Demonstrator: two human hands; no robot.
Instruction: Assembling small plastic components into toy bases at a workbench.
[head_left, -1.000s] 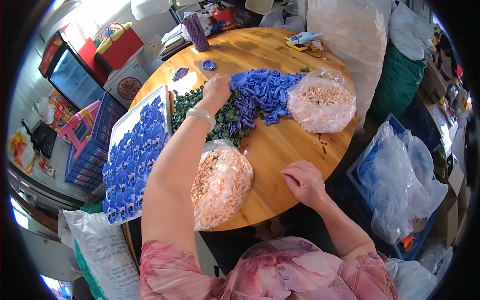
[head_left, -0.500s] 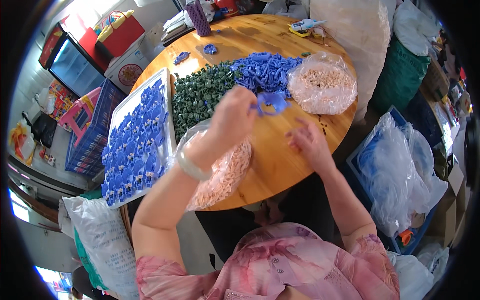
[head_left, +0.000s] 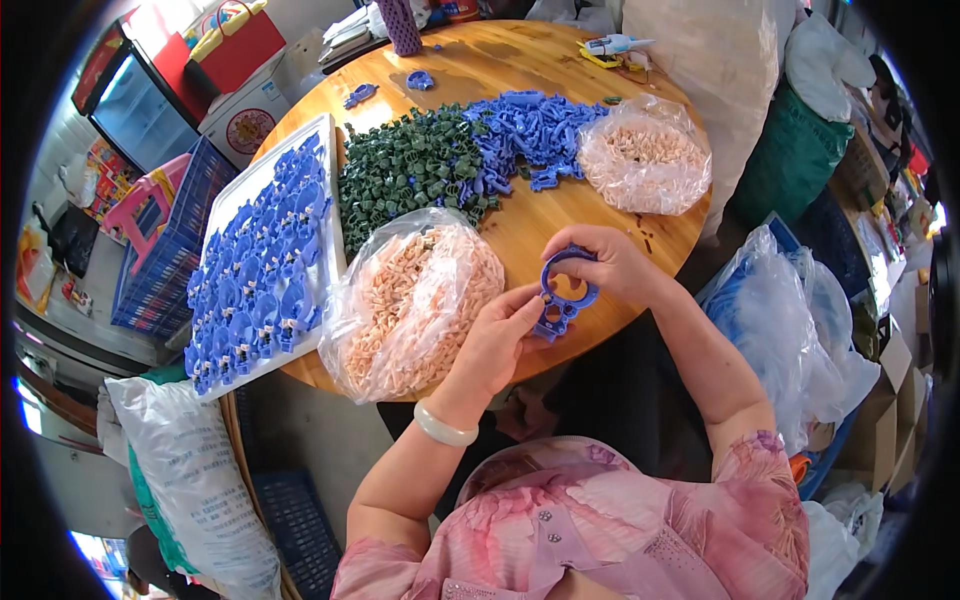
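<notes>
In front of my chest, over the table's near edge, both hands meet on a blue plastic part (head_left: 551,320) with a large ring and a smaller frame below it. My left hand (head_left: 506,330) pinches the lower end. From above, my right hand (head_left: 607,262) grips the ring, fingers curled around it. Left of the hands sits a clear bag of small peach-coloured pieces (head_left: 425,300). Beyond it lie a heap of dark green plastic parts (head_left: 405,172) and a heap of blue plastic parts (head_left: 535,130).
A white tray (head_left: 333,215) with rows of blue parts overhangs the round wooden table (head_left: 480,60) at left. Another bag of peach pieces (head_left: 645,150) stands far right, a glue gun (head_left: 612,46) behind it. A blue crate (head_left: 165,270) and filled sacks (head_left: 200,480) flank the table.
My left hand has come back from beside the heaps toward me with the blue part. My right hand, earlier empty with loose fingers, has closed on the ring.
</notes>
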